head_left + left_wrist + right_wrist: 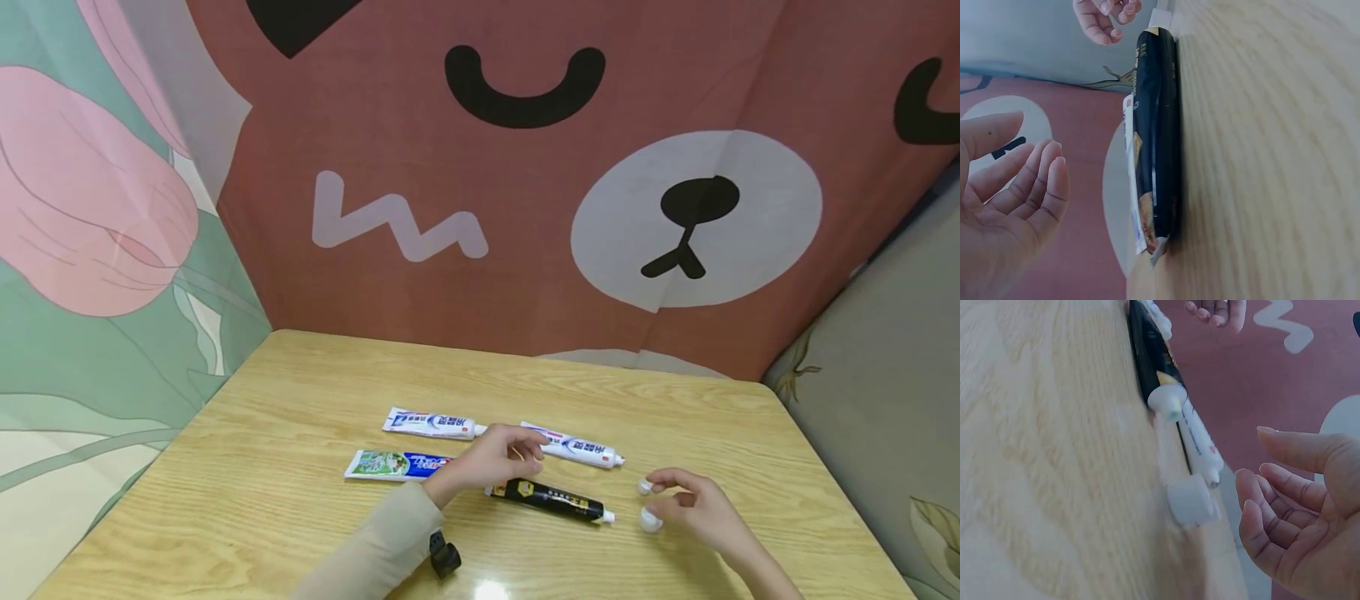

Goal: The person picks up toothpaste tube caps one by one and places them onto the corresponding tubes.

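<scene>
My left hand (498,457) hovers over the toothpaste tubes, its fingers loosely bent with nothing between them. Under and beside it lie a black toothpaste tube (551,500), uncapped with its nozzle to the right, and a white tube (581,448), also uncapped. Partly covered by the left forearm is a green and blue tube (386,464); behind it rests another white tube (431,423). To the right, my right hand (697,507) hangs relaxed beside a small white cap (645,487) and a larger white cap (651,521). The right wrist view shows its fingers apart from the cap (1190,501).
A wood-grain table (300,383) carries everything. Behind it hangs a curtain (525,292) printed with a bear face, and another patterned cloth (885,358) borders the right side. A black strap device (444,557) sits on the left wrist.
</scene>
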`<state>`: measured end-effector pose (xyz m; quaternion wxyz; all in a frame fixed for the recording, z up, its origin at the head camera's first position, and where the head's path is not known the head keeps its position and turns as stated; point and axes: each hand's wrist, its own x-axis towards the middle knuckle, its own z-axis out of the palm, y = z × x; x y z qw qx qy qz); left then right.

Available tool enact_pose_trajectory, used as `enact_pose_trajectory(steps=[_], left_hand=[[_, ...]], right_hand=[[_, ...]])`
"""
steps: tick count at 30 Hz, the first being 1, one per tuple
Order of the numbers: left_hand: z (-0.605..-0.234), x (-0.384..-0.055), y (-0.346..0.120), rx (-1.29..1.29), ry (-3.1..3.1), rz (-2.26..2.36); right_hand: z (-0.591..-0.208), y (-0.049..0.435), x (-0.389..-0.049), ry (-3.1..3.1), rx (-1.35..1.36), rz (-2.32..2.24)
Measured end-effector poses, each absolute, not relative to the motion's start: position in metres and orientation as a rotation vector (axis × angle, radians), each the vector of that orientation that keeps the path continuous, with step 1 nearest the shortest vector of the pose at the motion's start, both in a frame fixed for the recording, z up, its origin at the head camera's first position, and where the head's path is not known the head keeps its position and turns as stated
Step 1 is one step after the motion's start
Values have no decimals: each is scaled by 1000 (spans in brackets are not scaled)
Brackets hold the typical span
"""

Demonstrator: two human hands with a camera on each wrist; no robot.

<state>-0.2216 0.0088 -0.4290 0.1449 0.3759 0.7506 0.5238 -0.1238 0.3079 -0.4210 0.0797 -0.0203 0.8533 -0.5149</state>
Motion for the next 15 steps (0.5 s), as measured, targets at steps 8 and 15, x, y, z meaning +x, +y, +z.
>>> enact_pose_trajectory(steps=[8,15], left_hand=[[-434,-224,13,958,2086,1504],[-441,-229,18,967,2159,1409]], right_hand=[[-433,321,-124,2606,-8,-1448],[-445,328,-125,2591,-155,-1295]])
